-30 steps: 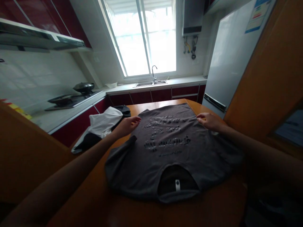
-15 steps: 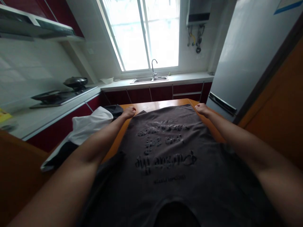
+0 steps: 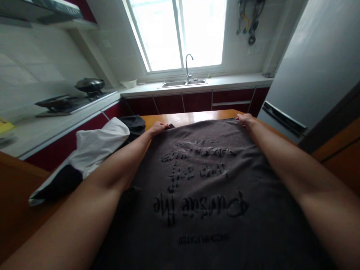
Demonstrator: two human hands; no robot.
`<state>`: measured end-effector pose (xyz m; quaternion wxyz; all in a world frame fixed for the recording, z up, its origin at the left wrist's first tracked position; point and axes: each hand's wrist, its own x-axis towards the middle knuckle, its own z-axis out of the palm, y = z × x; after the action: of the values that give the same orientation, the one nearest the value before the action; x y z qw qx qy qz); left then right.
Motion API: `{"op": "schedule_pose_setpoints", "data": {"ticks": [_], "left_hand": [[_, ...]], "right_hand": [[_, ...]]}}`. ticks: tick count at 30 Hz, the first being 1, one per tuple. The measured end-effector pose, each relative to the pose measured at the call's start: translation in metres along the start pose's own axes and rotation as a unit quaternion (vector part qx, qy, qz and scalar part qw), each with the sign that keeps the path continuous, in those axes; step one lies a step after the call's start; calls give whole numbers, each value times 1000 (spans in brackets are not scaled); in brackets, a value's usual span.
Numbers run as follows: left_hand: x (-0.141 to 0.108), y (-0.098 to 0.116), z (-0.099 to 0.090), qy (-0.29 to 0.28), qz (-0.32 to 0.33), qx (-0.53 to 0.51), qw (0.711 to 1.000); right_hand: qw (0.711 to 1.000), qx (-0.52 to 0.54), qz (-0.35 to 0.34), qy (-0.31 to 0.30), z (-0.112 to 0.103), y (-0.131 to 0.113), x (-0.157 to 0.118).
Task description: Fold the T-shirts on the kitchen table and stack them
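Note:
A dark grey T-shirt with black lettering, upside down to me, is spread over an orange wooden table, its hem toward the far edge. My left hand pinches the hem's far left corner. At the far right corner, my right hand has its fingers closed on the hem. Both arms are stretched forward along the shirt's sides. The near part of the shirt runs out of the bottom of the view.
White and black clothes lie in a heap on the table's left side. Beyond are a counter with a sink, a stove with a wok at the left, and a grey fridge at the right.
My view has tipped down and closer. The shirt's neckline has left the bottom of the view. My hands, earlier fists just outside the hem corners, now lie on those corners.

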<state>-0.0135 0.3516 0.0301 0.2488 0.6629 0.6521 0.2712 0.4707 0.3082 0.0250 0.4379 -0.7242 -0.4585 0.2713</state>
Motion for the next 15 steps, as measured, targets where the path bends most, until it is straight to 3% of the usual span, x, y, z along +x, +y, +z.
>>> {"op": "schedule_pose_setpoints", "data": {"ticks": [5,11,15], "left_hand": [[4,5,-13,22,2,-79,997],[8,0,-26,111,38,-131,984],[2,-8,-30,161,83,-100,978]], "right_hand": [[995,39,92,-7,-2,-10,-1],[988,142,62,-12,-13,-20,-6],[978,200,51,-16,-17,-20,-6]]}}
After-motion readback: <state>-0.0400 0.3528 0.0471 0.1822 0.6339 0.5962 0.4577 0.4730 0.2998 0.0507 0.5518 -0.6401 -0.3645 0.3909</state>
